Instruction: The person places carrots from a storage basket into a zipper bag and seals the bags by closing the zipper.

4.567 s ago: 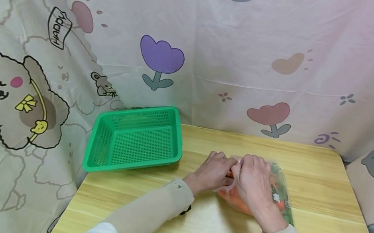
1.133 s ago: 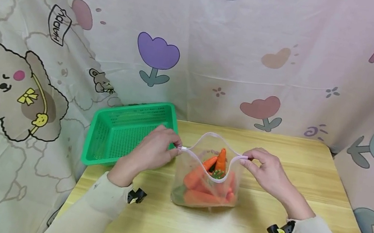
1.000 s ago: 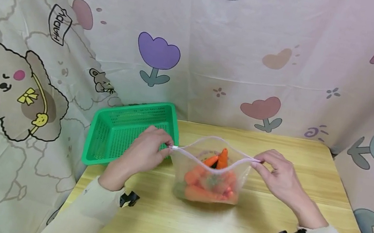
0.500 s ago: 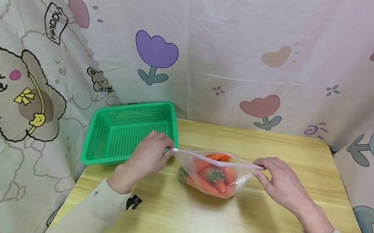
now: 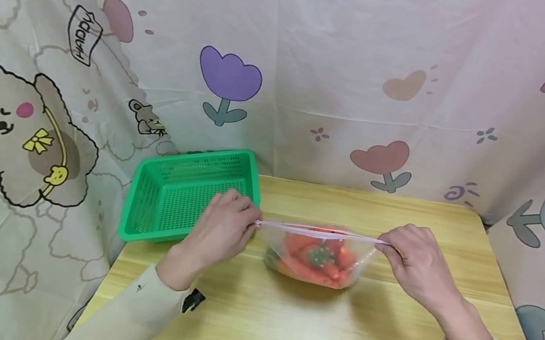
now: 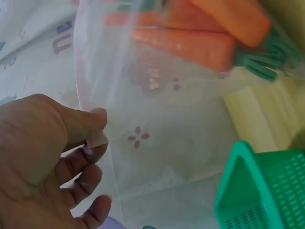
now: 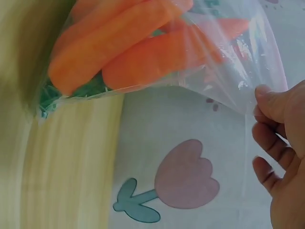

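A clear zip bag (image 5: 314,258) with a pale pink zip strip along its top is stretched between both hands. Inside it lie several orange carrots (image 6: 190,45) with green tops, seen through the plastic in all views. My left hand (image 5: 224,224) pinches the bag's left top corner between thumb and index finger, its other fingers loosely bent. On the opposite side, my right hand (image 5: 418,259) pinches the right top corner. The strip runs straight and taut, its two edges close together. Whether the bag's bottom touches the table I cannot tell.
A green plastic basket (image 5: 191,199) with perforated walls stands at the table's back left, just behind my left hand. The wooden table (image 5: 300,339) ends at a patterned cloth (image 5: 317,82) hanging behind and at both sides.
Earlier both hands were bunched together over the bag at the right. Since then the bag came to the middle, its mouth gaped, and the hands drew apart until the strip became straight.
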A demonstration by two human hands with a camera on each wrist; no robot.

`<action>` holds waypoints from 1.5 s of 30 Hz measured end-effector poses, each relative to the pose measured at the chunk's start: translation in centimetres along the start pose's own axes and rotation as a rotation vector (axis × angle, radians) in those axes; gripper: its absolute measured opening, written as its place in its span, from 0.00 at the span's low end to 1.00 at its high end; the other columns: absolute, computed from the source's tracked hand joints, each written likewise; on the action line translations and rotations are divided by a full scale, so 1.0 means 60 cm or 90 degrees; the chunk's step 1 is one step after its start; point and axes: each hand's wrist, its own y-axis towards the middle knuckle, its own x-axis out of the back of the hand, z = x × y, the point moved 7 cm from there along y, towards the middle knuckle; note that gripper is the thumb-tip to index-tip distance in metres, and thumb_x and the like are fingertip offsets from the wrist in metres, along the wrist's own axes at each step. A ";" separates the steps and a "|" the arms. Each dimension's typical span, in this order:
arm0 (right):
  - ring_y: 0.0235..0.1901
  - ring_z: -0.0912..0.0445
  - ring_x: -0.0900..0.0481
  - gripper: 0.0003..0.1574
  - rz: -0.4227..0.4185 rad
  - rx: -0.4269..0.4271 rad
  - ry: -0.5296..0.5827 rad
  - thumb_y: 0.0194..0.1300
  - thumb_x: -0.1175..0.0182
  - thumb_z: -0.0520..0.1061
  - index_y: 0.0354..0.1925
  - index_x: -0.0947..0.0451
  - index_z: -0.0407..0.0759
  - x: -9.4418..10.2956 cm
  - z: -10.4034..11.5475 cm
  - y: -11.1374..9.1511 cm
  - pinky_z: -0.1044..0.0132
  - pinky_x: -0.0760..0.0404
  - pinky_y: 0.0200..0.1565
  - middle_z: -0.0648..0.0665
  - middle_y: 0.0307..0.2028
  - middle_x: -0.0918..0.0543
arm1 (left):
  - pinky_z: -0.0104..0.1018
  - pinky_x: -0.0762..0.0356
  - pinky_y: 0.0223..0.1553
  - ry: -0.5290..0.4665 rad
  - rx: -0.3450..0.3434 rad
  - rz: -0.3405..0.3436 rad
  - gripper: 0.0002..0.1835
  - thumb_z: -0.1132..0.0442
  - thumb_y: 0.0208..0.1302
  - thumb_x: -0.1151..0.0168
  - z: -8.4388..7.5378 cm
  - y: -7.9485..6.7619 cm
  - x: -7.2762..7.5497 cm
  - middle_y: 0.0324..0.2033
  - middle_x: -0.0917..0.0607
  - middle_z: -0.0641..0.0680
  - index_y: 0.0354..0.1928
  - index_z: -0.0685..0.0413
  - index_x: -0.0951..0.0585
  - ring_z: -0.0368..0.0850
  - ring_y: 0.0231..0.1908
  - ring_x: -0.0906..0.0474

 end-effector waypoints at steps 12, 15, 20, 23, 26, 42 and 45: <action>0.38 0.50 0.21 0.10 0.140 -0.066 -0.095 0.59 0.24 0.41 0.39 0.15 0.46 -0.021 0.002 0.000 0.52 0.30 0.40 0.50 0.35 0.13 | 0.43 0.33 0.37 0.023 0.017 0.011 0.05 0.58 0.71 0.30 -0.013 0.014 -0.016 0.34 0.12 0.49 0.35 0.47 0.10 0.51 0.40 0.25; 0.38 0.51 0.21 0.14 0.117 -0.066 -0.057 0.56 0.22 0.42 0.40 0.15 0.45 -0.021 0.010 0.003 0.53 0.30 0.41 0.50 0.35 0.14 | 0.45 0.31 0.40 -0.008 0.024 0.035 0.05 0.57 0.73 0.31 -0.008 0.016 -0.015 0.37 0.12 0.49 0.38 0.47 0.10 0.52 0.43 0.25; 0.34 0.53 0.23 0.08 0.038 -0.001 -0.044 0.57 0.26 0.42 0.34 0.16 0.47 -0.011 0.013 0.009 0.51 0.29 0.42 0.53 0.29 0.16 | 0.47 0.28 0.45 -0.015 0.010 0.031 0.04 0.57 0.70 0.29 0.005 0.016 -0.011 0.40 0.11 0.48 0.41 0.46 0.09 0.50 0.45 0.24; 0.32 0.52 0.23 0.05 0.014 0.015 -0.063 0.59 0.29 0.42 0.31 0.18 0.48 -0.001 0.005 0.010 0.49 0.30 0.43 0.53 0.27 0.17 | 0.45 0.29 0.42 0.025 -0.008 0.010 0.03 0.56 0.67 0.26 0.006 0.014 -0.008 0.38 0.10 0.46 0.39 0.44 0.09 0.49 0.43 0.23; 0.31 0.52 0.25 0.07 0.050 0.020 -0.098 0.59 0.29 0.43 0.29 0.20 0.50 -0.008 -0.005 0.006 0.48 0.30 0.43 0.55 0.26 0.20 | 0.44 0.29 0.39 0.061 -0.020 0.011 0.03 0.56 0.65 0.24 0.002 0.010 -0.016 0.35 0.10 0.46 0.37 0.43 0.08 0.49 0.40 0.23; 0.35 0.51 0.23 0.05 0.123 -0.045 -0.124 0.62 0.28 0.41 0.35 0.16 0.47 -0.016 -0.019 -0.010 0.50 0.30 0.41 0.50 0.32 0.14 | 0.47 0.22 0.50 -0.121 0.053 0.009 0.10 0.56 0.68 0.26 0.021 0.008 -0.030 0.44 0.09 0.49 0.47 0.49 0.09 0.50 0.47 0.21; 0.38 0.49 0.21 0.09 0.132 -0.060 -0.108 0.60 0.26 0.42 0.39 0.16 0.45 -0.020 -0.013 -0.004 0.50 0.30 0.42 0.48 0.35 0.13 | 0.46 0.22 0.49 -0.118 0.042 0.002 0.06 0.56 0.68 0.27 0.019 0.011 -0.030 0.42 0.09 0.48 0.44 0.48 0.09 0.48 0.46 0.21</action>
